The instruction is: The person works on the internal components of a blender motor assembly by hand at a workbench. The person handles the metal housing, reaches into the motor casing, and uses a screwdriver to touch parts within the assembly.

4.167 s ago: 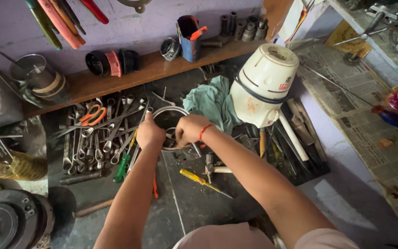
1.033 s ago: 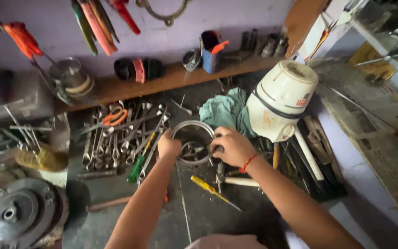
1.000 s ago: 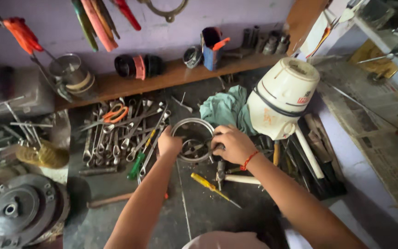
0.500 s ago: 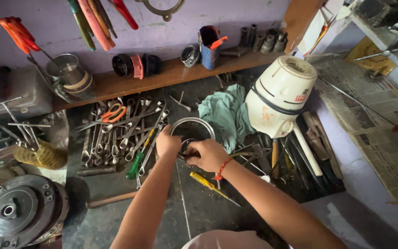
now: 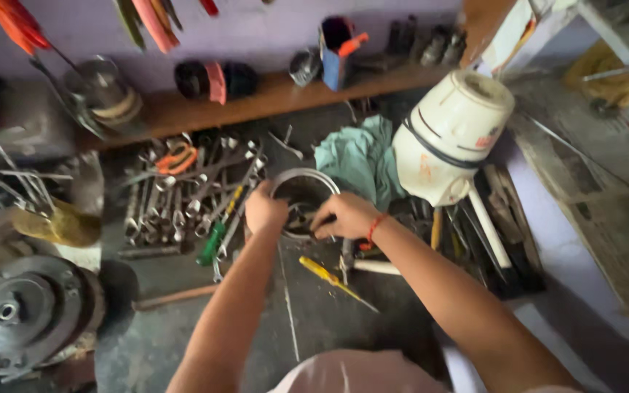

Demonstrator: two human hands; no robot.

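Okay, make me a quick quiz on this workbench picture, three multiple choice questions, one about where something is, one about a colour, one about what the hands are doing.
1. Where does the yellow-handled screwdriver lie?
A. On the wooden shelf
B. On the bench surface between the two forearms
C. Inside the white container

2. What colour is the cloth beside the white container?
A. Teal green
B. Red
C. Black

3. What are the hands doing?
A. Both hang clear of everything
B. Both are at the round metal bowl
C. Each lifts a spanner

Answers:
1. B, it lies on the dark bench just nearer the camera than the bowl.
2. A, the crumpled cloth is teal green.
3. B, the left hand is at the bowl's left rim and the right hand reaches in from the right.
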